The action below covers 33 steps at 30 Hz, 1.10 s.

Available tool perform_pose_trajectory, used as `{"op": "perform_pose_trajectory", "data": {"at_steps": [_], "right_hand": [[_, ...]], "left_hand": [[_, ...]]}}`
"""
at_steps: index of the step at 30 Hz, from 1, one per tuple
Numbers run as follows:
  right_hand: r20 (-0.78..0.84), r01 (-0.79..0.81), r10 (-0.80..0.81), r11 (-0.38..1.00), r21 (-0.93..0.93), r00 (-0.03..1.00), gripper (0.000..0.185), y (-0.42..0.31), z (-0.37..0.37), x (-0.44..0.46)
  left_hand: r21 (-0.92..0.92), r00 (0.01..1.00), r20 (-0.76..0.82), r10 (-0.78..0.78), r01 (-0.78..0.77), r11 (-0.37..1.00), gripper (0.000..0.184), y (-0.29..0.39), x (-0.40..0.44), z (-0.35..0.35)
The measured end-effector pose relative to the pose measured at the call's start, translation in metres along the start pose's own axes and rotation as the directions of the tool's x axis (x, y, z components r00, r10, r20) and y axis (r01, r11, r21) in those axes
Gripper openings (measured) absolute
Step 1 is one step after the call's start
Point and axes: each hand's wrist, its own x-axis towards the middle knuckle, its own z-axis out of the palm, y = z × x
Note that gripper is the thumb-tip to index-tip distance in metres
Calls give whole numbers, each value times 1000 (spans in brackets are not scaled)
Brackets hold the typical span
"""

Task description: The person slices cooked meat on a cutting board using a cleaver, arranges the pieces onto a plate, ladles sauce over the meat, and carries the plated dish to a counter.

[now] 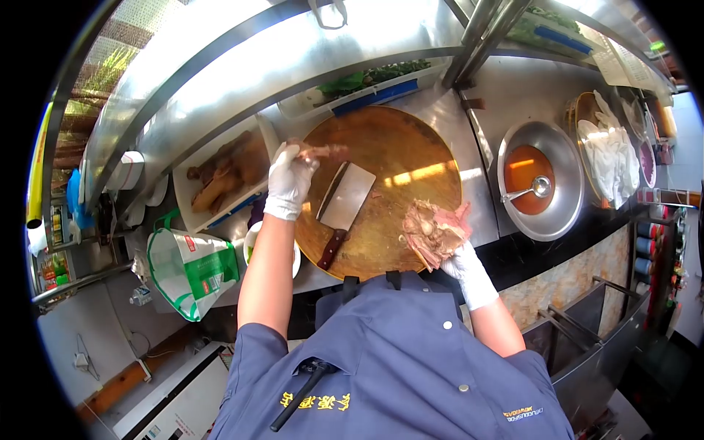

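Rightward, hand (460, 262) holding meat (434, 231), bowl (569, 192) (orange liquid (523, 161), ladle (541, 186) inside).

**Layout: board in the middle, tray left, basin right**

Chopping board (389, 249) directly before the person. Cleaver (352, 195) on it, left of centre, handle towards the person. Left hand (289, 180) at board's left edge, meat piece (321, 152) in its grip, reaching in over the board. Right hand (460, 264) at the near-right edge, on the carcass chunk (436, 231). Tray (183, 196) left of board, meat in it; carrier bag (209, 271) nearer the person. Greens tub (378, 97) behind board. Basin (566, 202) right, ladle (541, 186) in its liquid (524, 165); gloves (610, 165) farther right.
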Motion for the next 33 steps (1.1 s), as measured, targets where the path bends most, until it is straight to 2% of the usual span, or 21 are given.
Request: {"op": "perform_pose_trajectory", "data": {"at_steps": [1, 3, 4, 5, 6, 8, 10, 11, 14, 17, 20, 21, 22, 23, 24, 25, 26, 28, 29, 33], "right_hand": [[-10, -12, 12, 999, 51, 1000, 57, 1, -5, -2], [27, -21, 19, 996, 86, 999, 59, 3, -7, -5], [-19, 3, -2, 999, 50, 1000, 74, 3, -3, -8], [-65, 24, -23, 1000, 13, 998, 89, 4, 1, -12], [-109, 42, -45, 999, -24, 993, 104, 5, 3, -14], [-126, 34, -29, 999, 40, 992, 85, 7, 0, -18], [-92, 48, -36, 990, 131, 995, 62, 10, -6, -21], [-127, 46, -31, 992, 121, 991, 64, 11, -7, -21], [-138, 46, -40, 998, 37, 990, 64, 13, -8, -21], [-62, 54, -43, 983, 176, 997, 60, 11, -1, -16], [-108, 63, -48, 988, 140, 993, 57, 12, 1, -12], [-106, 68, -53, 988, 137, 993, 57, 12, 2, -11], [-106, 72, -57, 988, 135, 993, 57, 10, 4, -9], [-108, 75, -61, 988, 133, 992, 57, 9, 5, -8], [-113, 75, -62, 991, 112, 992, 57, 9, 3, -9], [-116, 73, -63, 993, 89, 991, 57, 8, -1, -7], [-116, 72, -64, 995, 67, 991, 57, 8, -2, -6], [-94, 95, -89, 994, 58, 992, 56, 4, 4, -7], [-90, 88, -81, 993, 82, 993, 56, 4, 5, -6], [-107, 48, -43, 997, 52, 993, 60, 0, 8, -4]], "left_hand": [[-124, 1000, 14, -2, 3, 992, 7, -2, 17, 0], [-150, 999, -26, -25, 21, 989, 6, -4, 35, 8], [-163, 998, -45, -37, 30, 986, 6, -5, 43, 16], [-191, 988, 153, -25, 54, 980, 6, -10, 63, -8], [-183, 993, 117, -29, 50, 982, 7, -11, 67, -4], [-165, 998, 43, -37, 43, 985, 8, -12, 73, 4], [-193, 986, 164, -27, 59, 979, 11, -13, 93, -10], [-208, 975, 222, -20, 67, 976, 12, -14, 105, -19], [-336, 991, -101, -92, 53, 940, 14, -7, 123, -7], [-381, 976, -149, -161, 93, 920, 19, -7, 128, -9], [-65, 994, 108, -29, 36, 997, 22, -17, 99, -11], [100, 982, 190, -11, -8, 995, 19, -16, 73, 12], [352, 980, 188, 63, -128, 927, 17, -18, 54, 23], [578, 970, 205, 134, -231, 782, 15, -20, 38, 30], [759, 951, 239, 195, -309, 573, 14, -21, 21, 39], [718, 877, 402, 263, -480, 504, 15, -17, 1, 56], [678, 766, 571, 295, -643, 356, 21, -15, -9, 59], [606, 615, 736, 283, -785, 128, 27, -9, -28, 70], [572, 564, 781, 267, -818, 55, 31, -9, -33, 68], [504, 502, 815, 288, -860, 73, 30, -6, -54, 73]]}}
